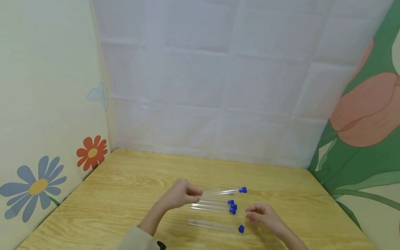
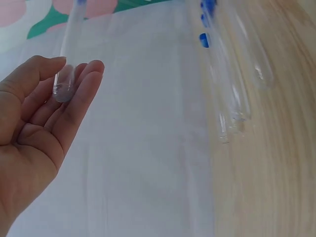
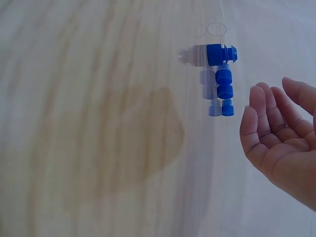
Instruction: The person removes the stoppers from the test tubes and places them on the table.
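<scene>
My left hand pinches a clear test tube near its rounded bottom, between thumb and fingers. That tube is raised above the table, and a blue stopper sits at its far end, pointing right. Below it, three stoppered test tubes lie side by side. Closer to me lies another test tube whose right end has no stopper in it; a loose blue stopper lies just beyond that end. My right hand hovers right of the stoppers with loosely bent fingers and nothing in them.
The wood-grain table runs back to a creased white cloth. A flower-patterned panel stands on the left, and a panel with a large pink tulip on the right.
</scene>
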A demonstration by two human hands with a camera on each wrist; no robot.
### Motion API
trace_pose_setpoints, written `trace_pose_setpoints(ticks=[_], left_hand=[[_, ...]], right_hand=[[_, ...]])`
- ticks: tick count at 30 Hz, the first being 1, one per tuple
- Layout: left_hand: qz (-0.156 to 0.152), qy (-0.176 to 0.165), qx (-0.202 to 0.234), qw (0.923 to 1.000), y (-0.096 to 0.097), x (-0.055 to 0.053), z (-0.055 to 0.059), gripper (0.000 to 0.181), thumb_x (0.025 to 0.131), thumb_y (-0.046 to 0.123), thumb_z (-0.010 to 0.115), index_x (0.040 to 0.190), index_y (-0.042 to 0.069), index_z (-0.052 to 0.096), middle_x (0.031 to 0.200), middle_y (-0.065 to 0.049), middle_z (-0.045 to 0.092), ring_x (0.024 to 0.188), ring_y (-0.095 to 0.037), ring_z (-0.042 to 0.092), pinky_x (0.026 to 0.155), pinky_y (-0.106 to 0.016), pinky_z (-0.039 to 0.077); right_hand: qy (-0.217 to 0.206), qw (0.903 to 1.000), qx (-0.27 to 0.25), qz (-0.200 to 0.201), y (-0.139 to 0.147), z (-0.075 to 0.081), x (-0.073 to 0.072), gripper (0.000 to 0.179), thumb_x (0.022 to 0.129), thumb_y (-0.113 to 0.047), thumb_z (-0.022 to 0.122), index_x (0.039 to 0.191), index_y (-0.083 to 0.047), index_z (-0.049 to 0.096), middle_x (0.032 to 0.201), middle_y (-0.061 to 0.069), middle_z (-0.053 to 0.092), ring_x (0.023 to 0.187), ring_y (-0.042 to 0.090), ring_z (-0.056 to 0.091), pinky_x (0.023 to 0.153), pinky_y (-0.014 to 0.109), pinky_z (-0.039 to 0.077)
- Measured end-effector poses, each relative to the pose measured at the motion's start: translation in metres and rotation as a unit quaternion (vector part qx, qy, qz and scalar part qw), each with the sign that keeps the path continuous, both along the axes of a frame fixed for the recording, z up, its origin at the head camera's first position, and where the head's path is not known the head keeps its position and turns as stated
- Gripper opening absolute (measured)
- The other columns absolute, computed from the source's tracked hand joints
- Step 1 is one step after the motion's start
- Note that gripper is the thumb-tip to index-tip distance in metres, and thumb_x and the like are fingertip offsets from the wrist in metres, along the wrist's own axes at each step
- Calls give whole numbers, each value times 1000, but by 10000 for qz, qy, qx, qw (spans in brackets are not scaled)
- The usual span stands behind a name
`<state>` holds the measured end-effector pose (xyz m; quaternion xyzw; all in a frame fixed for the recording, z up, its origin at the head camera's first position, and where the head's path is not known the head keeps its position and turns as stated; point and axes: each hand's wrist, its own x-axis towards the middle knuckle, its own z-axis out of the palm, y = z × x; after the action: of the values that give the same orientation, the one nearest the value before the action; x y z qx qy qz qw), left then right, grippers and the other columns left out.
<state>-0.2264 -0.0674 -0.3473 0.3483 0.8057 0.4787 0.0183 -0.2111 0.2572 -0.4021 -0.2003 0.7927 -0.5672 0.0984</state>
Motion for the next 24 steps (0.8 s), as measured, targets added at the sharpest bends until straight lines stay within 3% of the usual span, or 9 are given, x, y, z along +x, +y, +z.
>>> trace_pose_setpoints(ticks=[4,7,16,24], left_hand=[[-35,-148,235,9996,0,8,11,19,78,0,64,95,-8,65,93,-18,64,78,-16,64,65,-22,51],[-87,-341,420,9985,1,11,13,18,78,0,64,94,-9,65,91,-19,64,76,-16,65,65,-23,51],[-406,-632,934,9928,1,11,6,21,79,2,65,96,-10,63,88,-18,65,77,-15,65,66,-26,51],[-445,-877,1224,9876,1,12,5,20,80,-2,62,97,-14,62,87,-20,65,77,-23,65,67,-28,51]], right_hand=[[-8,10000,-38,29,0,0,1,32,88,-7,54,96,24,48,79,12,61,64,8,55,59,25,50],[-110,9999,-3,-9,0,1,1,32,88,-7,54,97,24,48,80,13,61,65,8,55,59,25,50],[-236,9997,-13,-76,0,0,2,34,87,-8,55,98,24,47,81,14,62,66,10,56,61,25,50],[-219,9982,-170,-535,0,10,1,28,91,-11,50,94,16,55,84,11,62,69,12,59,65,29,51]])
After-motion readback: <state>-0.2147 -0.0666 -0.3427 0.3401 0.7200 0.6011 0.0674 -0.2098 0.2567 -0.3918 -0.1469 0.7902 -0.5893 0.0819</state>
